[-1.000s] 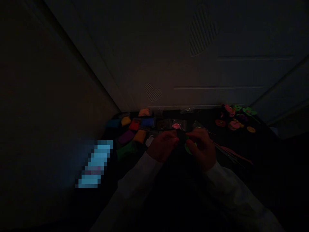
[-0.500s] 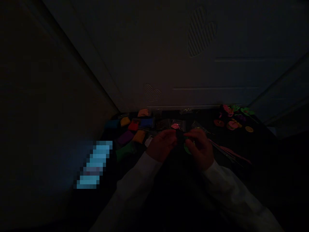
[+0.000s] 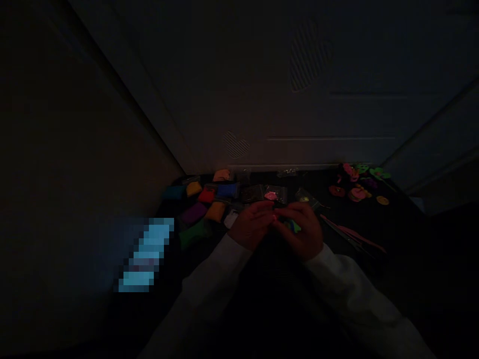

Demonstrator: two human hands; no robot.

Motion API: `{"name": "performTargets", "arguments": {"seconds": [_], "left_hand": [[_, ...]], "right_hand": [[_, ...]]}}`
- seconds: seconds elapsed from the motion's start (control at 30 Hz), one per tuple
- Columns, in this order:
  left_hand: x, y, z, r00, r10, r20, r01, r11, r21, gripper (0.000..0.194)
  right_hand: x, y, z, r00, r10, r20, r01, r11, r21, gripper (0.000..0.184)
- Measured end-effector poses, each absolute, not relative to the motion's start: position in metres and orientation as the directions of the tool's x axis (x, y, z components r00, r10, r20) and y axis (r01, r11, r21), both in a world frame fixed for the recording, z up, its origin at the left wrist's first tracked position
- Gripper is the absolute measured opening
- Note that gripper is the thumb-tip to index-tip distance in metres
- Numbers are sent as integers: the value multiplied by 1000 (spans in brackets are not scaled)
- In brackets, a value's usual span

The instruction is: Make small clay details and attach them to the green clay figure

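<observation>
In dim light, my left hand (image 3: 251, 227) and my right hand (image 3: 304, 230) meet over the dark tabletop, fingers bent and fingertips touching. A tiny bright pinkish-red spot (image 3: 275, 218) shows where they join; I cannot make out whether it is a piece held there or a lit fingertip. Both hands look closed in a pinch. Behind my right hand's fingers lies a green piece with some blue (image 3: 295, 226), partly hidden. Just beyond the fingertips is a clear bag with a pink lump (image 3: 271, 196).
Coloured packets, among them a green packet (image 3: 194, 234) and a blue packet (image 3: 227, 190), spread leftward. Scissors (image 3: 342, 232) and pink strips (image 3: 364, 239) lie right, with flower-like coloured pieces (image 3: 358, 193) behind. A pixelated bright screen (image 3: 146, 254) glows at left. A white panel (image 3: 262, 99) stands behind.
My right hand has moved left until its fingertips meet my left hand's. The gap between them has closed, and the pinkish-red spot now shows there. Blue now shows beside the green piece.
</observation>
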State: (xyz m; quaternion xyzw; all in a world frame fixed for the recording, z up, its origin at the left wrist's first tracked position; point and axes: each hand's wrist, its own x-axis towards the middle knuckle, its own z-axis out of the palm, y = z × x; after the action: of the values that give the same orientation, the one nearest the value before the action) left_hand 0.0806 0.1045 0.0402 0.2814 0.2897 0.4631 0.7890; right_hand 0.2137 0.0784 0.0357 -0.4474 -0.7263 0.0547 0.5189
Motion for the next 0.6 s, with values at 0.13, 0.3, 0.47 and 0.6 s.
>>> {"name": "performTargets", "arguments": {"seconds": [0.13,0.3,0.47,0.6], "left_hand": [[78,106,38,454,868,-202,-579,459,674,27],[66,117,45,341,908,-243,-632,413,656,13],[50,125,54,200,930,-307,-714,354,604,9],[41,129,55,164,936,-313,-744,326,583,8]], "right_hand": [[218,76,36,-61,705,706,605,589,-536,18],[224,49,28,-209,813,543,665,526,-530,16],[222,27,-2,-435,872,226,803,489,-341,16],[222,24,-11,-416,886,205,832,462,-308,23]]}}
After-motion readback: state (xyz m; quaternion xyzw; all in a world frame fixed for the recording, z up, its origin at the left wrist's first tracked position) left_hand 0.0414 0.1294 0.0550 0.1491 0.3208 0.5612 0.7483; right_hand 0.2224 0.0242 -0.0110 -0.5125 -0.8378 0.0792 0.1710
